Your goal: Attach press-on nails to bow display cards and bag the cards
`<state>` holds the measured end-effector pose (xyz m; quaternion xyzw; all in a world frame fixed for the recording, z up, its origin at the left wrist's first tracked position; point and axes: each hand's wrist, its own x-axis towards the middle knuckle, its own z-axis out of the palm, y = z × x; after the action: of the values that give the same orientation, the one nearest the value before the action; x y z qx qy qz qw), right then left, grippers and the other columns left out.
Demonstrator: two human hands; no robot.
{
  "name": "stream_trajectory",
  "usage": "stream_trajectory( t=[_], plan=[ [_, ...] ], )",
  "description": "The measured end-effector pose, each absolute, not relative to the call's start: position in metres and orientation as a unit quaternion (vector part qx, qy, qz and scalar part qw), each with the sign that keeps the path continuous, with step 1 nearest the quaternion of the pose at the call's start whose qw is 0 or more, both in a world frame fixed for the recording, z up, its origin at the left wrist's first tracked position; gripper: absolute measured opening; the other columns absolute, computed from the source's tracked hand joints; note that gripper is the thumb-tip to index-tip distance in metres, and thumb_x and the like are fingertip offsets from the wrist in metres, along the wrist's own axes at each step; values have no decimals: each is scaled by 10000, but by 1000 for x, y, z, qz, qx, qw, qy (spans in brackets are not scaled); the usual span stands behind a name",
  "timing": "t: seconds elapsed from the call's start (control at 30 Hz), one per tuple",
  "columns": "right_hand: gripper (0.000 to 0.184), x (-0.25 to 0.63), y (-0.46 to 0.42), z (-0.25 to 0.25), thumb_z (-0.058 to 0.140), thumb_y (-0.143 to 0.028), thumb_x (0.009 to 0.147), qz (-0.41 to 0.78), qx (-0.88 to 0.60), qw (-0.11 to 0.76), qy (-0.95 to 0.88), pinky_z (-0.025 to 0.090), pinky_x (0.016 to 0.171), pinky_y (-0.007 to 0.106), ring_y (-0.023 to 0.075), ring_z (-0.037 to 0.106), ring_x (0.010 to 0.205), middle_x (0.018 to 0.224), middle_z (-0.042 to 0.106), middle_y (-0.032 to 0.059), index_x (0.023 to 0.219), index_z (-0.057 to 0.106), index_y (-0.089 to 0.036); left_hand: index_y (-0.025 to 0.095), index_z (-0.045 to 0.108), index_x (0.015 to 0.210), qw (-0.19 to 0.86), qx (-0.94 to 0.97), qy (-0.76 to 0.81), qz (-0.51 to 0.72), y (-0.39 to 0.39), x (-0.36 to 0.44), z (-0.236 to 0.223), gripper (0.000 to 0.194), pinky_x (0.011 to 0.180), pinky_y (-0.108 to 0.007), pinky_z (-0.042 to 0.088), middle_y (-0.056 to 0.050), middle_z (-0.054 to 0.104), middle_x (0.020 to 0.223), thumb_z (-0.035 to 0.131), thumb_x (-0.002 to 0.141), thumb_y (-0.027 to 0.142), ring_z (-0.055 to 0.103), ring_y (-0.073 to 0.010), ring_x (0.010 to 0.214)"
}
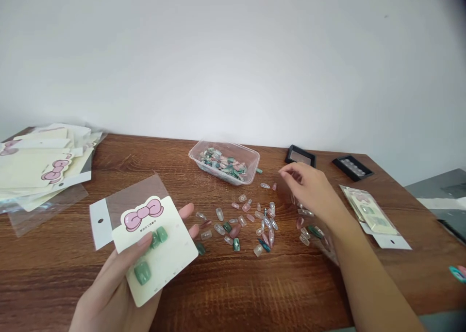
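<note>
Our left hand (109, 293) holds the bow-printed card (163, 254) flat, green press-on nails (142, 273) facing up — steady is best — while our right hand (309, 189) hangs, grip narrow, over loose nails (243, 225) on the worktop (47, 273) — holding anything, we cannot tell.

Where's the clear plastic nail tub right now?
In the head view, the clear plastic tub sits at the wooden table's far edge, centre, with loose press-on nails just in front and a black case to its right.
</note>
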<state>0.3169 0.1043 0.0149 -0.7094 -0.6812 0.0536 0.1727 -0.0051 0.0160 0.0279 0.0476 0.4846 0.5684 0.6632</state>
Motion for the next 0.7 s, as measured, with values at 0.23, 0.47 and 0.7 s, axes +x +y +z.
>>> stream_trajectory(
  t=[0.23, 0.47, 0.7],
  plan=[
    [183, 373, 103, 15, 552, -246, 856, 30, -792, 109, -599, 447, 637, 346, 271, 691, 738, 820, 756, 81, 901, 726, -210, 294, 352, 1571, 701, 23, 453, 551, 17, -13, 19, 788, 975, -432, 535, -104, 729, 1257, 684, 857, 323, 662, -375, 1149],
    [82, 376, 104, 7, 657, -284, 833, 88, -779, 67, -617, 469, 649, 261, 185, 706, 740, 831, 770, 11, 880, 710, -241, 336, 344, 1576, 751, 46, 395, 527, 20, -36, -17, 774, 1097, -607, 375, -78, 645, 1370, 666, 872, 342, 447, -425, 1336],
    [81, 369, 107, 4, 614, -216, 865, 84, -779, 59, -618, 423, 630, 257, 167, 678, 706, 822, 751, 24, 831, 688, -220, 392, 384, 1549, 773, 68, 349, 526, 20, -44, -37, 708, 1124, -590, 349, -12, 592, 1417, 642, 891, 367, 270, -389, 1417]
  ],
)
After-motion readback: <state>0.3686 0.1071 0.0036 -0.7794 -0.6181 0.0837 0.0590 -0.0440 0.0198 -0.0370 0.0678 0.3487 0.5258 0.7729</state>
